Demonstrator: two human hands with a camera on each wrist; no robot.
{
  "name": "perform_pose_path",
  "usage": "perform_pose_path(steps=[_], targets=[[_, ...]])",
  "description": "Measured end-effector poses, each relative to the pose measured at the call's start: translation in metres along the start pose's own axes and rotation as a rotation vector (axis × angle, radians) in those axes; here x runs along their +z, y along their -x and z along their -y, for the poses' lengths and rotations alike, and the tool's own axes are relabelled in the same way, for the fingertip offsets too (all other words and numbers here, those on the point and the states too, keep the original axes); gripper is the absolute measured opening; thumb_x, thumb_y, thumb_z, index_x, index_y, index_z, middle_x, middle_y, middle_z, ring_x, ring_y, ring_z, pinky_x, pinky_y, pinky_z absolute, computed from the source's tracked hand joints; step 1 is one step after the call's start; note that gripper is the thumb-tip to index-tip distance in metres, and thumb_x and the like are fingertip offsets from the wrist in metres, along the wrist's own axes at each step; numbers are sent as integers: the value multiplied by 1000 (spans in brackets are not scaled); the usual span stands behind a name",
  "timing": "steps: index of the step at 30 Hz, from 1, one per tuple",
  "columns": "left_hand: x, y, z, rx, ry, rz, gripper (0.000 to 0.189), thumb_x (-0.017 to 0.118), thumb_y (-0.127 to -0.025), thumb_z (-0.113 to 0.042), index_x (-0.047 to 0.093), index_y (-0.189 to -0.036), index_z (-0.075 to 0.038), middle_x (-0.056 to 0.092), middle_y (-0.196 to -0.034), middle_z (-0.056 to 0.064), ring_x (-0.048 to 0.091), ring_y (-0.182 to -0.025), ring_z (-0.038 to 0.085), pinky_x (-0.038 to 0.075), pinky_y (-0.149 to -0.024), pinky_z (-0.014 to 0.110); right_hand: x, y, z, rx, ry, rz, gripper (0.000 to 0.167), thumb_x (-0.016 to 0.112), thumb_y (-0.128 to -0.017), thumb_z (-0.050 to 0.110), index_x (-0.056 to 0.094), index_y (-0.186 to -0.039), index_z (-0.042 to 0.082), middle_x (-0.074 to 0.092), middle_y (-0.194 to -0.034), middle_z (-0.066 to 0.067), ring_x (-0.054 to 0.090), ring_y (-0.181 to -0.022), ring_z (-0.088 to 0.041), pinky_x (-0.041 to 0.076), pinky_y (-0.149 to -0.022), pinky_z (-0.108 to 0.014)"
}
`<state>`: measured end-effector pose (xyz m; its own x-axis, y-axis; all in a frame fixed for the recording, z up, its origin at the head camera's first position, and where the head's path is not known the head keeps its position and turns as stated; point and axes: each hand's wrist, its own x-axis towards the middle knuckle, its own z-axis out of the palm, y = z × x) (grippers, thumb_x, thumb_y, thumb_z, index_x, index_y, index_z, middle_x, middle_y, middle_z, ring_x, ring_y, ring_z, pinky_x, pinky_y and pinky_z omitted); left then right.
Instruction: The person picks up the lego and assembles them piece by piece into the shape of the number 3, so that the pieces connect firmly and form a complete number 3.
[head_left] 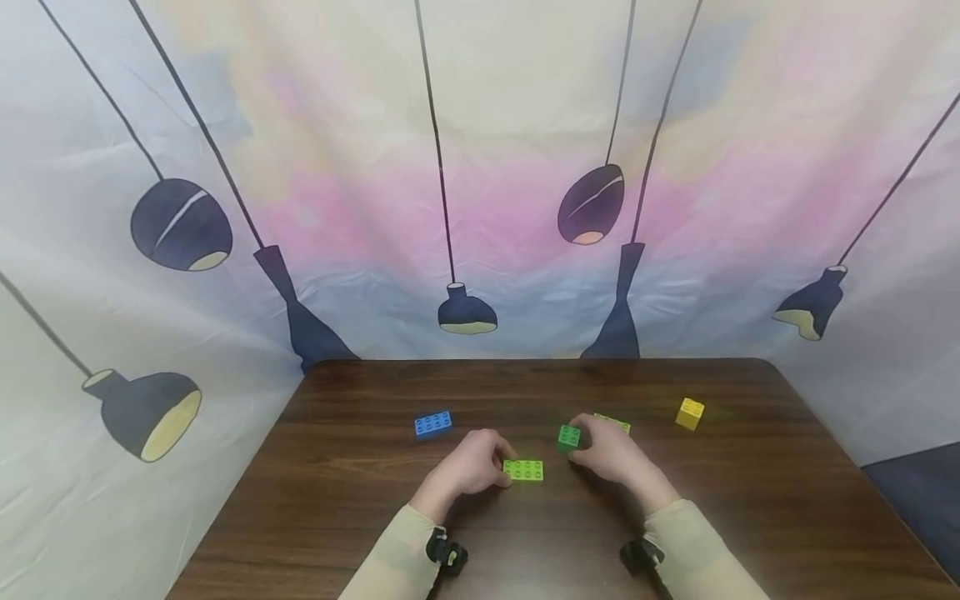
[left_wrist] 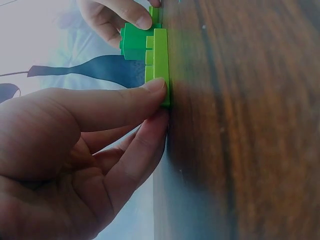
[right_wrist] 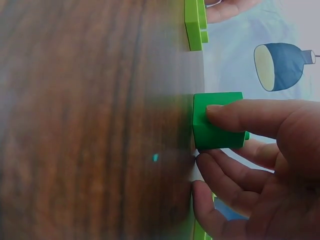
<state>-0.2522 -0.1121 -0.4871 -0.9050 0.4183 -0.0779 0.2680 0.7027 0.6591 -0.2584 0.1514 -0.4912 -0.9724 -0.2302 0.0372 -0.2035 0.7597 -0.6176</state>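
My left hand (head_left: 474, 463) pinches the left end of a thin lime-green toy brick (head_left: 525, 471) with two rows of studs, thumb on its near side. In the left wrist view that lime brick (left_wrist: 161, 62) lies low along the tabletop. To its right, my right hand (head_left: 611, 454) holds a small, taller dark-green brick (head_left: 568, 439) between thumb and fingers, studs facing up. The right wrist view shows the green brick (right_wrist: 220, 137) right at the table surface, a gap separating it from the lime brick. Another lime-green brick (head_left: 617, 422) is partly hidden behind my right hand.
On the brown wooden table (head_left: 360, 517), a blue brick (head_left: 433, 425) lies to the left, beyond my left hand. A yellow brick (head_left: 689, 414) sits farther right. A cloth printed with hanging lamps (head_left: 517, 200) closes off the table's far side.
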Motion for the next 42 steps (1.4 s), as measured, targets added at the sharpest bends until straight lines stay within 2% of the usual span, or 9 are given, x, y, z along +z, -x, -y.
perform_pose_path(steps=[7,11,19,26,32,42], targets=[[3,2,4,9,1,8,29,90,-82,1,81,-109,-2,64,-89,-1,58,-77,13,50,-69,30,4,1,-3,20,-10,0,40,89,-84,7,71,-121,5,73,-110,-4,68,-111,-31,54,-96,-56],[1,2,4,9,4,3,29,90,-81,2,81,-108,-2,64,-88,0,57,-77,14,50,-69,31,4,0,-4,1,-14,-1,39,89,-84,4,72,-119,5,72,-108,-4,68,-108,-30,54,-95,-56],[0,2,1,5,26,4,29,90,-81,2,80,-108,-1,64,-85,1,57,-77,14,49,-69,31,-1,0,-4,12,-21,16,41,90,-83,6,72,-119,5,71,-106,-2,67,-106,-27,54,-94,-55],[2,2,2,5,35,3,30,90,-81,3,80,-108,-1,65,-85,1,57,-78,14,49,-70,32,-3,0,-6,23,-7,26,42,90,-83,8,72,-120,6,72,-108,-2,66,-109,-28,53,-97,-56],[1,3,4,-6,29,-10,31,92,-79,2,81,-107,-2,64,-85,1,57,-78,15,50,-70,33,-1,-1,-7,6,-18,34,44,93,-80,9,72,-119,5,70,-104,-1,65,-100,-24,54,-90,-53],[-2,-2,0,-1,31,0,31,91,-79,4,80,-108,0,65,-85,2,57,-75,15,48,-68,32,-7,-2,-8,12,-14,31,43,91,-81,8,72,-120,5,71,-106,-3,66,-104,-26,54,-93,-55]])
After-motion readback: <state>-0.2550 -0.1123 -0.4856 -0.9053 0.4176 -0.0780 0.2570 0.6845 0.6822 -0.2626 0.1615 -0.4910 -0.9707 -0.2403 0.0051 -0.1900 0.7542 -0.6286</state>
